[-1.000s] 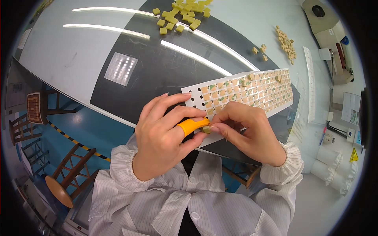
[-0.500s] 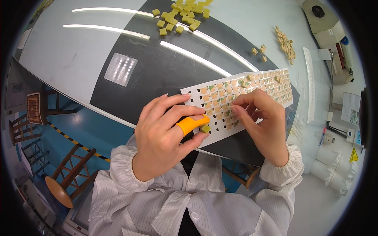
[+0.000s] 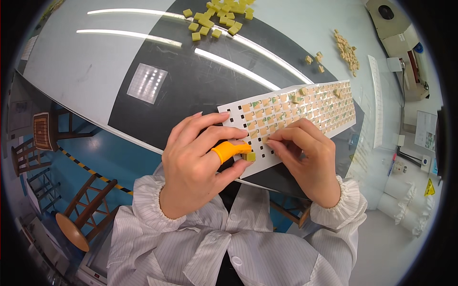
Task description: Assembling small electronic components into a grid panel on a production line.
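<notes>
My left hand (image 3: 188, 159) lies over the left end of a white sheet (image 3: 256, 169), an orange finger sleeve (image 3: 226, 151) on its index finger. Between that fingertip and the thumb it pinches a small yellow foam cube (image 3: 249, 156). Rows of tan square pads, some green-marked (image 3: 260, 122), and small black squares cover the sheet. My right hand (image 3: 309, 155) is closed in a pinch over the sheet's lower rows, just right of the cube. What its fingertips hold, if anything, is hidden. A few loose tan pieces (image 3: 296, 99) rest on the sheet's far part.
A pile of yellow foam cubes (image 3: 222, 14) lies at the far side of the glossy table (image 3: 176, 90). Small tan pieces (image 3: 347, 52) are heaped at the far right, with a few apart from them. Wooden stools (image 3: 86, 209) stand on the blue floor to the left.
My right hand has moved left and slightly down along the sheet, towards the left hand. The yellow cube has turned a little in my left fingers.
</notes>
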`<state>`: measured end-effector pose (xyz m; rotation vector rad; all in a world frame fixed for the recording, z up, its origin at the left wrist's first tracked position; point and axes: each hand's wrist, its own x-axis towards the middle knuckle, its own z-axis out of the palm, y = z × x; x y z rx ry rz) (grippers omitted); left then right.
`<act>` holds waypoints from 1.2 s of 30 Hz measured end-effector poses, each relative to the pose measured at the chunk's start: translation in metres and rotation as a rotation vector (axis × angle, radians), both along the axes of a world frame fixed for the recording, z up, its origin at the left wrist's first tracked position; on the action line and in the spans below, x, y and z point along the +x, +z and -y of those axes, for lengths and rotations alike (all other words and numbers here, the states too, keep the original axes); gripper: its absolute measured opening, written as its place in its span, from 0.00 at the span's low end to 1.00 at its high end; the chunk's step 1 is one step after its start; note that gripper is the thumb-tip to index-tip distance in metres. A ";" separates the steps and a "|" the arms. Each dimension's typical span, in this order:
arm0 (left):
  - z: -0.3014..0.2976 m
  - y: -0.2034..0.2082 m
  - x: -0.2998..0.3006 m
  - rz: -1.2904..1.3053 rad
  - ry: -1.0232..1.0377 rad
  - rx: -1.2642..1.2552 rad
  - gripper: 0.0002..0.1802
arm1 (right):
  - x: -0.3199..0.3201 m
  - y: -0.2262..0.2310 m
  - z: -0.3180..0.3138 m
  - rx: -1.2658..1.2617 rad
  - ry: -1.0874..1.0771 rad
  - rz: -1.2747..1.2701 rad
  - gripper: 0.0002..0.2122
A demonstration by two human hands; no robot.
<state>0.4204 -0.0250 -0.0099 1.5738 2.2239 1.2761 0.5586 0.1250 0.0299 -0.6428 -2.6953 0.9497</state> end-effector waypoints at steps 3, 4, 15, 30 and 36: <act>0.000 0.000 0.000 0.004 0.002 0.001 0.11 | -0.001 0.000 0.000 -0.033 -0.002 0.038 0.06; 0.000 0.000 0.000 0.000 0.001 0.006 0.11 | -0.002 -0.001 0.001 -0.020 -0.007 0.000 0.06; 0.001 -0.002 -0.001 0.007 -0.020 -0.004 0.13 | -0.004 0.004 -0.003 -0.090 -0.045 0.071 0.06; 0.001 -0.001 -0.001 -0.002 -0.023 -0.022 0.14 | -0.018 0.020 -0.011 -1.056 -0.181 0.380 0.06; 0.002 -0.001 -0.002 -0.004 -0.020 -0.016 0.14 | -0.021 0.019 -0.015 -1.065 -0.127 0.418 0.07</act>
